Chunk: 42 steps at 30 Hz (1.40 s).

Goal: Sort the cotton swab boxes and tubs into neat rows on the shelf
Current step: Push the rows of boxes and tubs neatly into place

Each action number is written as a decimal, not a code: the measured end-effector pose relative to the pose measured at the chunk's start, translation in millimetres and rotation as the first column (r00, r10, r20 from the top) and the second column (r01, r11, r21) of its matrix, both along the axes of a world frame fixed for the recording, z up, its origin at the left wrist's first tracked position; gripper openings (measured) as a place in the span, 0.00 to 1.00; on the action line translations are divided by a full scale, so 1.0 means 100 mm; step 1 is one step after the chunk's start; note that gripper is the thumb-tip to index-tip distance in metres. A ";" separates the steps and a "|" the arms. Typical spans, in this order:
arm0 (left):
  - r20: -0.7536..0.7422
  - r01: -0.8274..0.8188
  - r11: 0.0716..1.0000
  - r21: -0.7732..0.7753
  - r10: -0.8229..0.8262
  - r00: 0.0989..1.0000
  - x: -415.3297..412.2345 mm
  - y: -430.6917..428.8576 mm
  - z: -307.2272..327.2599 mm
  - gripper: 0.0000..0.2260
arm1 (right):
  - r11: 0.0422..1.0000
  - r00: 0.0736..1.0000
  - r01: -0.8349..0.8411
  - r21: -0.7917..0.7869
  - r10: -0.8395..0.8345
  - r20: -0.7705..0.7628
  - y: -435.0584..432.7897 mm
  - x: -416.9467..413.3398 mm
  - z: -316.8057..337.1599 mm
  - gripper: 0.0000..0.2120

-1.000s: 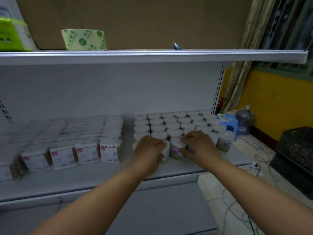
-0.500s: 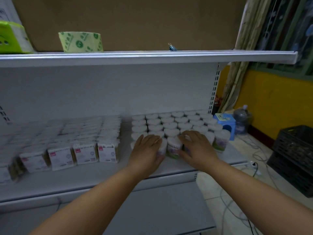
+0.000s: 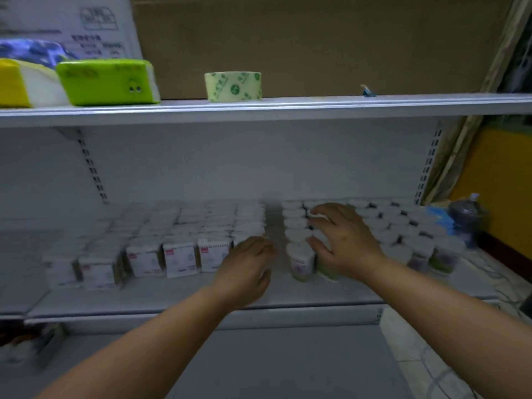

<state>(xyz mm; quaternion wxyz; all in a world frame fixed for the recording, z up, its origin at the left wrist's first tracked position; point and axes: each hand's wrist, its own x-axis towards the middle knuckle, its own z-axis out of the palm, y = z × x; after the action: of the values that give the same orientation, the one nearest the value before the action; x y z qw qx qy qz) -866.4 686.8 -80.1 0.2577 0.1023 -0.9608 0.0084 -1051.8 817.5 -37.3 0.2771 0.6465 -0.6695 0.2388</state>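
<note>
White cotton swab boxes with red labels stand in rows on the left half of the white shelf. Round tubs with white lids fill rows on the right half. My left hand hovers low over the gap between boxes and tubs, fingers loosely bent, holding nothing. My right hand lies spread over the left tub columns, fingers extended across the lids. The frame is blurred by motion.
The upper shelf carries a roll of green tape, green and yellow tissue packs and a cardboard box. A water bottle and blue item stand on the floor at right. A lower shelf lies below.
The view swung left and down. My left hand left the front tubs and moved into the gap beside the boxes. My right hand slid back over the tub lids with fingers spread.
</note>
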 end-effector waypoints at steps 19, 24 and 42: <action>0.231 -0.082 0.992 0.093 0.059 0.971 1.14 -1.09 -0.49 0.18 | 0.785 0.958 0.287 0.548 -0.246 -0.149 -1.21 0.70 -0.67 0.39; 0.125 0.009 0.991 0.132 -0.025 0.992 1.41 -1.12 -0.40 0.15 | 0.841 0.948 0.314 0.440 -0.306 -0.092 -1.19 0.86 -0.58 0.43; 0.240 -0.406 0.900 -0.156 0.433 0.869 2.51 -2.19 -0.42 0.40 | 0.880 0.989 0.143 0.453 -0.108 -0.102 -2.37 2.27 -0.69 0.29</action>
<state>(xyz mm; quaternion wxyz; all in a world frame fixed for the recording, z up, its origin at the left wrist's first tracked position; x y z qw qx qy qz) -615.0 468.2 -121.6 0.1217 0.2936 -0.9397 0.1263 -824.9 580.7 -106.5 0.1559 0.6571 -0.7368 0.0315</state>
